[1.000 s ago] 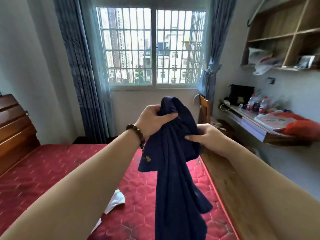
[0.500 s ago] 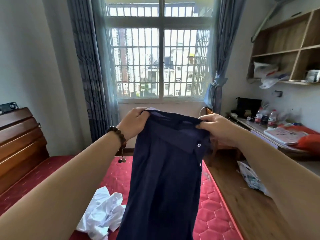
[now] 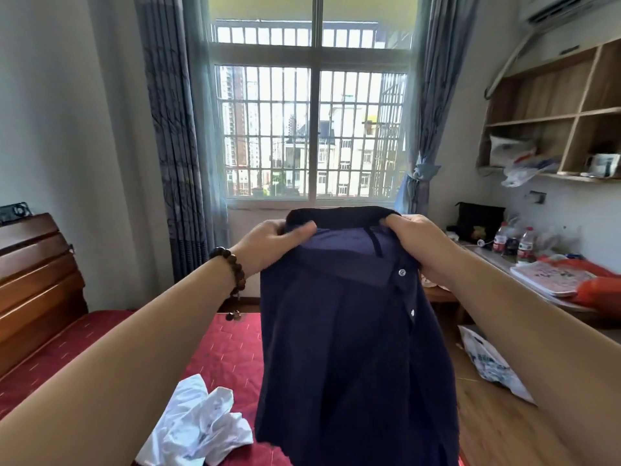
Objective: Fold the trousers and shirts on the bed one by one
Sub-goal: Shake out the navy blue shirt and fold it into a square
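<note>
Daylight is pouring in through the window beyond the hands, blowing out the sky and dimming the walls beside it. Edges are bowing from wide-angle distortion. Fine detail is looking slightly soft throughout.

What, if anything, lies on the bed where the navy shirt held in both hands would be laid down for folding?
A crumpled white garment lies on the red mattress, just left of the hanging navy shirt. The left hand and right hand grip the shirt's top. The mattress directly under the shirt is hidden.
</note>
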Motion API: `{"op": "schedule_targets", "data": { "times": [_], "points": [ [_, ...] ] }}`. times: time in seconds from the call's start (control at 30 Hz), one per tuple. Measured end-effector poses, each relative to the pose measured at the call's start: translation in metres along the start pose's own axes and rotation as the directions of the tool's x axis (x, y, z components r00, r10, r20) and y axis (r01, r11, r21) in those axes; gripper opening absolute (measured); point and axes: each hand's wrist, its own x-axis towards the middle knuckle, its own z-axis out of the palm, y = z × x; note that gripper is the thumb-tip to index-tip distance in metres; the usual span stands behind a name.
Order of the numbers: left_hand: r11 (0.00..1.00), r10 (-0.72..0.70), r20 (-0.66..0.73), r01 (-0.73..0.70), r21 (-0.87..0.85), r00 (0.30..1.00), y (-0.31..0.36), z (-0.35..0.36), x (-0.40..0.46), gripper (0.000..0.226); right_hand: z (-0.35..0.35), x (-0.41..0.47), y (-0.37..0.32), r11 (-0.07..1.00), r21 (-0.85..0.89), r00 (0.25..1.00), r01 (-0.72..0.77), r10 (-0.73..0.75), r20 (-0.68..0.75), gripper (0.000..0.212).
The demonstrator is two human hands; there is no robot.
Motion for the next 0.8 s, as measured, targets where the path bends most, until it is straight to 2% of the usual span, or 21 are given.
{"op": "schedule_targets", "data": {
  "times": [0.07, 0.13, 0.2, 0.27, 0.3, 0.4, 0.47, 0.53, 0.6, 0.63, 0.7, 0.73, 0.8],
  "points": [
    [0.996, 0.046, 0.082, -0.052, 0.066, 0.996, -0.006, 0.007, -0.001, 0.035, -0.001, 0.002, 0.002, 0.999, 0.028, 1.0, 0.015, -0.016, 0.013, 0.016],
    [0.989, 0.072, 0.079, -0.082, 0.127, 0.994, -0.011, 0.015, 0.001, 0.023, -0.002, 0.001, 0.004, 0.999, 0.021, 0.998, 0.049, -0.05, 0.028, 0.017],
    [0.967, 0.094, 0.004, -0.093, 0.236, 0.996, -0.012, 0.017, 0.003, 0.018, -0.006, 0.001, 0.006, 0.987, -0.12, 0.993, 0.109, -0.104, 0.046, 0.019],
    [0.951, 0.103, -0.055, -0.082, 0.298, 0.993, -0.013, 0.015, 0.004, 0.018, -0.014, 0.001, 0.005, 0.926, -0.318, 0.977, 0.203, -0.17, 0.129, 0.015],
    [0.961, 0.095, -0.075, -0.072, 0.269, 0.993, -0.013, 0.014, 0.004, 0.021, -0.017, 0.0, 0.004, 0.897, -0.374, 0.965, 0.234, -0.169, 0.198, 0.011],
    [1.0, 0.001, -0.07, -0.002, -0.012, 0.998, -0.008, 0.018, 0.003, 0.028, -0.012, -0.006, 0.004, 0.835, -0.469, 0.913, 0.286, -0.089, 0.397, 0.016],
    [0.998, -0.018, -0.043, 0.015, -0.062, 0.999, -0.003, 0.022, 0.003, 0.028, -0.001, -0.006, 0.005, 0.755, -0.57, 0.93, 0.324, -0.146, 0.336, 0.019],
    [0.999, 0.03, -0.014, -0.03, 0.018, 0.999, -0.002, 0.023, 0.003, 0.02, 0.004, -0.002, 0.008, 0.683, -0.667, 0.949, 0.298, -0.289, 0.128, 0.042],
    [0.97, 0.091, 0.058, -0.101, 0.221, 0.994, -0.002, 0.015, 0.002, 0.014, 0.005, 0.001, 0.008, 0.622, -0.736, 0.923, 0.268, -0.383, 0.012, 0.047],
    [0.926, 0.11, 0.102, -0.139, 0.352, 0.989, -0.002, 0.011, 0.001, 0.005, 0.006, 0.002, 0.007, 0.606, -0.752, 0.919, 0.261, -0.395, 0.0, 0.046],
    [0.778, 0.126, 0.139, -0.185, 0.601, 0.982, -0.006, 0.001, 0.0, 0.013, 0.007, 0.002, 0.005, 0.59, -0.767, 0.916, 0.253, -0.402, -0.007, 0.044],
    [0.72, 0.127, 0.11, -0.167, 0.673, 0.986, -0.009, -0.005, 0.0, 0.018, 0.007, 0.002, 0.003, 0.589, -0.767, 0.911, 0.255, -0.413, -0.014, 0.043],
    [0.708, 0.155, -0.012, -0.103, 0.698, 0.988, -0.013, -0.015, -0.004, 0.016, 0.009, 0.0, -0.001, 0.597, -0.759, 0.892, 0.26, -0.45, -0.047, 0.036]
  ]
}}
